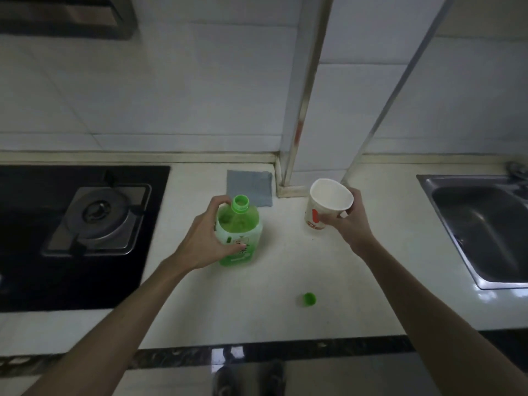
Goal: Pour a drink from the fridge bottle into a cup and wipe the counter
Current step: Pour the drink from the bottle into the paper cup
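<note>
Pale table [285, 281], stove [97, 218] left, sink [485, 230] right. Grips uncapped bottle [243, 230] with left hand [204, 238], holds tilted cup [325, 204] in right hand [351, 224]. Risks spill from misaimed pour past rim.

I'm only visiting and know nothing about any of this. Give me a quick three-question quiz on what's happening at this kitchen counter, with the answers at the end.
1. True or false: the green bottle gripped by the left hand has its cap screwed on.
2. The right hand holds: A) a spoon B) a paper cup C) a glass jar.
3. Fill in: the grey cloth lies flat on the counter, just behind the ____.

Key
1. False: the bottle's mouth is open and the green cap lies loose on the counter, nearer the front edge.
2. B.
3. bottle.
</note>
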